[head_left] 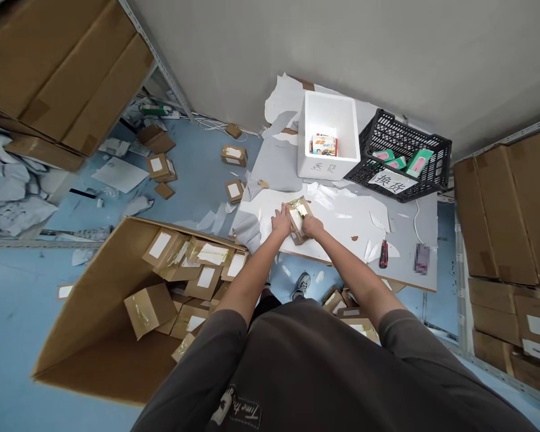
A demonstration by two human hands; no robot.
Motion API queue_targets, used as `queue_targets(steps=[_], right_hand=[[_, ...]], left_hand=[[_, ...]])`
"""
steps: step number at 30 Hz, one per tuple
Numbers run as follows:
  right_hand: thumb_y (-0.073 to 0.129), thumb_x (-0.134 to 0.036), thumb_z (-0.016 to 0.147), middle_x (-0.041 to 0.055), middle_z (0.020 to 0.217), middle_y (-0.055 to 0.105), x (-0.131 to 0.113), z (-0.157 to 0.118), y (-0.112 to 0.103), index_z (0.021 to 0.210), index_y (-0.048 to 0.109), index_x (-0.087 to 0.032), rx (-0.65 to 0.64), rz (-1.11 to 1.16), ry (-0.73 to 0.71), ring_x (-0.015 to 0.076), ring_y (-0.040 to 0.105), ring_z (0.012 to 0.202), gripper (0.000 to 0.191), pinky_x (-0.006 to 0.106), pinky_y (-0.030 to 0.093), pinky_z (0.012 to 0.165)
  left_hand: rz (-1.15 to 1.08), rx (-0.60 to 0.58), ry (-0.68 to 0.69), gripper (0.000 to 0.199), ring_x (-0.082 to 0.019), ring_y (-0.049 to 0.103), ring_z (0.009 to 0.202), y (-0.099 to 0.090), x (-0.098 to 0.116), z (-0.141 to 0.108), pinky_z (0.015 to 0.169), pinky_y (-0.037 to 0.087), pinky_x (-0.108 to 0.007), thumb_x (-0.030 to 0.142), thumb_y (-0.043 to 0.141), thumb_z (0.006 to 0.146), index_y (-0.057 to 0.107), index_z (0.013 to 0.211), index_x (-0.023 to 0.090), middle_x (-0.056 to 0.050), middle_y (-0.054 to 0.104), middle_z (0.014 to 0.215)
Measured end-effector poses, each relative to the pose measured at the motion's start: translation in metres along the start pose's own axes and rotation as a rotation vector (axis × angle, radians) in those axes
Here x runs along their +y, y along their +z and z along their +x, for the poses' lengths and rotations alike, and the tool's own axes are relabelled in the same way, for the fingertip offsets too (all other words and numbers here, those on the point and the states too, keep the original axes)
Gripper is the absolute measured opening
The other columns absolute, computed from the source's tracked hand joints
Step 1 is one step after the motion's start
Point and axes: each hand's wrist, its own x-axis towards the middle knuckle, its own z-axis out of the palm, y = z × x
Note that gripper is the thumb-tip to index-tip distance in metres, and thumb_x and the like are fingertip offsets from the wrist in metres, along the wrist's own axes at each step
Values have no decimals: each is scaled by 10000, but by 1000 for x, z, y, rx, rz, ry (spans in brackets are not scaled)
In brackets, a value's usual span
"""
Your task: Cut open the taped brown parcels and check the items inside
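A small cardboard box (305,207) with a white label and shiny tape lies near the front edge of the table (265,210). Its left side is held by my left hand (281,221), whose fingers bend against the edge. Over the right part of the box, my right hand (312,226) is closed around a small dark-and-green tool (302,215), probably a box cutter, with its tip at the label and tape. Most of that tool is hidden by my fingers. Torn white paper scraps (321,195) lie beside the box.
Behind stand a white foam box (328,162) with a few packs inside and a black crate (405,156) holding green-and-pink boxes. A red-and-black tool (384,254) lies at right. On my left, a large open carton (94,318) contains several taped boxes. More boxes lie on the floor.
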Motion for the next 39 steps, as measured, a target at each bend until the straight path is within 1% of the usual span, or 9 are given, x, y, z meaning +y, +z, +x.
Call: queue_targets(steps=[5, 8, 15, 20, 23, 27, 31, 34, 39], right_hand=[[680, -213, 1029, 237, 1173, 803, 36, -34, 14, 1336, 664, -129, -153, 42, 45, 301, 846, 784, 318, 407, 672, 745], [639, -172, 1015, 244, 1159, 798, 57, -55, 24, 1293, 674, -139, -198, 37, 43, 299, 819, 667, 282, 437, 665, 690], [709, -211, 974, 245, 1146, 795, 61, -66, 25, 1247, 710, -154, -215, 89, 51, 337, 833, 795, 279, 430, 657, 738], [637, -161, 1025, 250, 1247, 783, 67, -77, 30, 1354, 678, -141, -148, 82, 0, 356, 827, 1083, 332, 407, 635, 885], [525, -244, 1125, 249, 1315, 767, 83, -92, 46, 1396, 630, -141, -32, 76, -12, 345, 767, 1251, 308, 396, 582, 972], [393, -384, 1194, 215, 1271, 787, 117, -111, 65, 1386, 583, -182, 82, 176, 50, 325, 769, 1198, 337, 361, 540, 908], [374, -409, 1206, 140, 1091, 811, 154, -114, 68, 1320, 568, -208, 123, 326, 39, 269, 801, 970, 302, 297, 501, 775], [369, -451, 1208, 42, 894, 777, 173, -107, 66, 1252, 562, -226, 111, 467, -5, 201, 754, 683, 300, 258, 474, 681], [384, -456, 1201, -46, 719, 705, 185, -97, 70, 1225, 560, -248, 54, 619, -94, 170, 695, 549, 274, 232, 483, 664]], left_hand=[[-8, 29, 16, 1334, -471, 258, 1680, 3, -1, 3, 1262, 452, -590, 662, 887, 812, 119, 1831, 275, -124, 7, 1907], [-24, 27, 21, 1362, -486, 238, 1685, 5, -2, 7, 1270, 437, -598, 658, 907, 786, 130, 1830, 257, -146, 1, 1905], [30, 74, 14, 1339, -491, 253, 1680, 4, -1, 8, 1255, 444, -596, 680, 893, 794, 160, 1824, 236, -198, 92, 1891], [96, 51, -11, 1308, -481, 262, 1688, -5, 2, -1, 1240, 459, -578, 678, 890, 801, 199, 1812, 219, -238, 106, 1879], [129, 74, -55, 1270, -470, 236, 1703, 0, 13, -13, 1257, 441, -562, 706, 846, 833, 230, 1805, 168, -261, 127, 1870], [180, 218, -86, 1102, -500, 173, 1712, 18, 32, -33, 1317, 308, -644, 724, 706, 939, 319, 1779, 126, -289, 207, 1845], [196, 213, 262, 731, -407, 280, 1683, 26, 41, -43, 1324, 318, -573, 439, 645, 1013, 491, 1700, 243, -190, 470, 1738], [221, 55, 516, 768, -360, 400, 1596, 23, 40, -42, 1299, 364, -507, 266, 742, 880, 566, 1625, 320, -123, 550, 1657], [264, 41, 444, 868, -402, 448, 1508, 22, 55, -31, 1228, 406, -565, 246, 814, 798, 550, 1619, 343, -119, 538, 1655]])
